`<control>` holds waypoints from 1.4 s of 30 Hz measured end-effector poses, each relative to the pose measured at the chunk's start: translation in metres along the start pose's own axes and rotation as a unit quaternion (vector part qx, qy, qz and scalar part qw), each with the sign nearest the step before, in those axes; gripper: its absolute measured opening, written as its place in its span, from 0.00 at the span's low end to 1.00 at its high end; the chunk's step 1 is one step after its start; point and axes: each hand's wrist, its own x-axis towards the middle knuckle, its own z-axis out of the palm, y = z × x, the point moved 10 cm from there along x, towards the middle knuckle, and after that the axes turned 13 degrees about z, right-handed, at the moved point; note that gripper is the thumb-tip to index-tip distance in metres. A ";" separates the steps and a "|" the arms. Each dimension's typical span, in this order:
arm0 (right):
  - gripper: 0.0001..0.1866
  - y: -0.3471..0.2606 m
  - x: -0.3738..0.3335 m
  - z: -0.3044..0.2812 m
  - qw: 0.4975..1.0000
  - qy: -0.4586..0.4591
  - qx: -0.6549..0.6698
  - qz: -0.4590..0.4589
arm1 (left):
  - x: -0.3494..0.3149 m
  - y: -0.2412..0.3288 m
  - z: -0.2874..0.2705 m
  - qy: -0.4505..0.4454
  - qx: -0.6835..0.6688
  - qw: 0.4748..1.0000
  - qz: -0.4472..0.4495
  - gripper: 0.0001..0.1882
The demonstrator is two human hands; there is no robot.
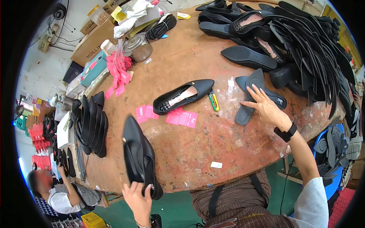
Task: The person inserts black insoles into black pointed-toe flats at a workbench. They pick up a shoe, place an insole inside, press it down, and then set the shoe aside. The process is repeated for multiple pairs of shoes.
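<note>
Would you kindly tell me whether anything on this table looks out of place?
Insoles lie crossed beneath the right hand rather than lined up, and a small white slip lies alone toward the table's near edge, looking stray.

Two working hands show, one left hand [136, 199] and one right hand [262, 103], with two crossed insoles [244, 113] right of centre. Mid-frame count: one black flat shoe [201, 89], one green-and-yellow cutter [213, 100], two clusters of pink tags [181, 117]. One lidded metal canister [140, 48] stands upper left; the upper-right heap of shoes and insoles [304, 53] is too tangled to count.
</note>
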 end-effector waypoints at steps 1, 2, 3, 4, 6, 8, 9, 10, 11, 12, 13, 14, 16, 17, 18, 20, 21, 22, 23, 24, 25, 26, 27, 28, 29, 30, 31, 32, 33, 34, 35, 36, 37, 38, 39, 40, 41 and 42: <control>0.31 -0.003 0.002 0.001 1.000 -0.004 -0.004 -0.016 | -0.016 -0.012 0.027 -0.070 -0.013 0.997 -0.022 0.15; 0.29 -0.006 0.004 0.002 0.999 -0.009 -0.008 -0.031 | -0.031 -0.016 0.048 -0.096 0.000 0.995 -0.039 0.21; 0.26 -0.006 0.006 -0.001 0.999 -0.003 -0.006 -0.042 | -0.031 -0.008 0.048 -0.072 0.031 0.997 -0.021 0.23; 0.23 -0.006 0.011 -0.006 0.999 0.004 -0.003 -0.053 | -0.030 0.000 0.046 -0.047 0.062 0.997 -0.003 0.24; 0.18 -0.007 0.016 -0.021 0.996 0.030 0.019 -0.079 | -0.020 0.002 0.037 -0.065 0.077 0.993 -0.059 0.22; 0.15 -0.009 0.018 -0.043 0.990 0.070 0.066 -0.106 | -0.008 0.004 0.019 -0.035 0.119 0.987 -0.104 0.23; 0.15 -0.014 0.013 -0.069 0.976 0.128 0.135 -0.116 | 0.009 0.012 0.002 0.002 0.126 0.985 -0.118 0.21; 0.17 -0.015 0.007 -0.094 0.953 0.179 0.215 -0.113 | 0.031 0.023 -0.010 0.063 0.068 0.992 -0.089 0.21; 0.17 -0.011 -0.004 -0.120 0.923 0.222 0.295 -0.110 | 0.059 0.035 -0.018 0.127 0.001 0.990 -0.055 0.22; 0.18 -0.007 -0.015 -0.138 0.883 0.261 0.376 -0.108 | 0.090 0.054 -0.021 0.173 -0.052 0.983 0.011 0.23; 0.19 0.004 -0.025 -0.141 0.830 0.288 0.472 -0.071 | 0.123 0.068 -0.014 0.180 -0.101 0.977 0.056 0.26; 0.12 0.007 -0.037 -0.152 0.820 0.295 0.481 -0.101 | 0.159 0.083 -0.003 0.164 -0.132 0.974 0.081 0.29; 0.06 0.010 -0.041 -0.139 0.730 0.269 0.628 0.034 | 0.200 0.068 0.040 0.135 -0.105 0.982 0.077 0.26; 0.17 0.010 -0.046 -0.135 0.699 0.245 0.669 0.069 | 0.219 0.057 0.068 0.141 -0.046 0.985 0.085 0.16; 0.23 0.019 -0.052 -0.124 0.652 0.210 0.720 0.107 | 0.224 0.053 0.069 0.144 -0.113 0.979 0.085 0.14; 0.26 0.022 -0.061 -0.114 0.618 0.176 0.761 0.092 | 0.227 0.043 0.068 0.146 -0.238 0.957 0.079 0.10; 0.28 0.031 -0.073 -0.110 0.621 0.176 0.750 0.146 | 0.215 0.061 0.045 0.203 -0.264 0.937 0.102 0.09; 0.32 0.038 -0.085 -0.103 0.621 0.171 0.738 0.202 | 0.198 0.071 0.034 0.207 -0.310 0.925 0.068 0.10; 0.35 0.047 -0.093 -0.094 0.611 0.170 0.736 0.238 | 0.177 0.090 0.013 0.225 -0.276 0.930 0.090 0.10; 0.35 0.050 -0.096 -0.089 0.618 0.156 0.729 0.248 | 0.149 0.101 0.001 0.228 -0.261 0.934 0.091 0.09; 0.35 0.053 -0.102 -0.084 0.627 0.143 0.721 0.259 | 0.125 0.112 -0.005 0.217 -0.257 0.938 0.085 0.10; 0.35 0.053 -0.107 -0.077 0.633 0.126 0.715 0.269 | 0.100 0.118 0.000 0.206 -0.277 0.934 0.094 0.10; 0.36 0.049 -0.110 -0.076 0.689 0.132 0.659 0.271 | 0.077 0.124 0.009 0.187 -0.297 0.931 0.098 0.11; 0.34 0.043 -0.115 -0.072 0.749 0.127 0.594 0.264 | 0.056 0.127 0.022 0.168 -0.318 0.928 0.102 0.11; 0.31 0.023 -0.107 -0.077 0.819 0.136 0.521 0.199 | 0.035 0.127 0.040 0.144 -0.329 0.926 0.111 0.11; 0.29 -0.003 -0.099 -0.082 0.877 0.146 0.440 0.128 | 0.019 0.129 0.059 0.123 -0.342 0.923 0.125 0.11; 0.27 -0.033 -0.095 -0.077 0.929 0.107 0.349 0.067 | 0.008 0.132 0.077 0.078 -0.298 0.937 0.166 0.12; 0.26 -0.064 -0.092 -0.065 0.965 0.065 0.254 -0.001 | -0.002 0.131 0.090 0.063 -0.288 0.941 0.166 0.15; 0.25 -0.089 -0.090 -0.058 0.976 0.036 0.213 -0.041 | -0.007 0.126 0.095 0.077 -0.288 0.943 0.150 0.18; 0.25 -0.113 -0.089 -0.050 0.982 0.006 0.171 -0.081 | -0.012 0.122 0.098 0.091 -0.288 0.944 0.134 0.21; 0.24 -0.131 -0.090 -0.042 0.976 0.008 0.183 -0.116 | -0.010 0.121 0.093 0.147 -0.311 0.931 0.125 0.33; 0.22 -0.147 -0.091 -0.030 0.969 0.013 0.196 -0.151 | -0.006 0.121 0.091 0.177 -0.312 0.924 0.130 0.46; 0.20 -0.164 -0.091 -0.020 0.959 -0.005 0.220 -0.181 | -0.002 0.122 0.094 0.174 -0.320 0.923 0.126 0.51; 0.19 -0.178 -0.090 -0.006 0.950 -0.019 0.240 -0.201 | 0.002 0.123 0.097 0.171 -0.328 0.921 0.123 0.57; 0.18 -0.192 -0.087 0.007 0.936 -0.044 0.276 -0.215 | 0.000 0.120 0.102 0.180 -0.361 0.908 0.115 0.59; 0.17 -0.206 -0.084 0.017 0.920 -0.069 0.311 -0.228 | -0.003 0.117 0.109 0.189 -0.394 0.893 0.107 0.62; 0.16 -0.218 -0.082 0.025 0.914 -0.079 0.323 -0.232 | -0.006 0.115 0.114 0.195 -0.427 0.878 0.095 0.64; 0.15 -0.227 -0.080 0.030 0.908 -0.089 0.336 -0.235 | -0.008 0.116 0.115 0.201 -0.436 0.872 0.097 0.66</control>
